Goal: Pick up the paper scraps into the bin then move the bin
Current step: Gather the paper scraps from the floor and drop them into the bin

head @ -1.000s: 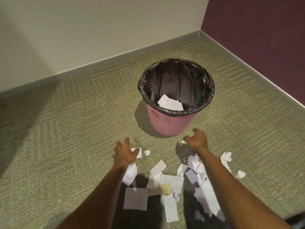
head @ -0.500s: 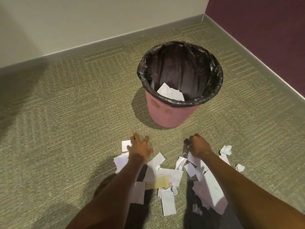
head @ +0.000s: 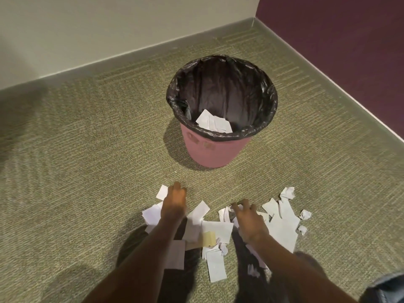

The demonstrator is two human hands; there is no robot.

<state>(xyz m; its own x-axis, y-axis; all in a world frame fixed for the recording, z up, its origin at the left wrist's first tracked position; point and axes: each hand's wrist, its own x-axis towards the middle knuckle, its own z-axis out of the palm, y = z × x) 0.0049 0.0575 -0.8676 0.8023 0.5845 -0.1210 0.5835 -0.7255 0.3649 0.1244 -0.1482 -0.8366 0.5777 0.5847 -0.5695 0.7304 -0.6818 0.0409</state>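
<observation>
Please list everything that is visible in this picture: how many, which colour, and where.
carpet: one, olive green, whole floor
cream wall: one, at the back
purple wall: one, at the right
bin: one, pink, on the carpet near the corner
bin bag: one, black, lining the bin
paper in the bin: a few pieces, white, by the near side
paper scraps: many, white, before the bin
crumpled scraps: three, white, right edge of the pile
yellow piece: one, pale yellow, middle of the pile
blue cloth: one, bottom right corner
left hand: one, on the left scraps
right hand: one, fingers spread over the middle scraps
</observation>
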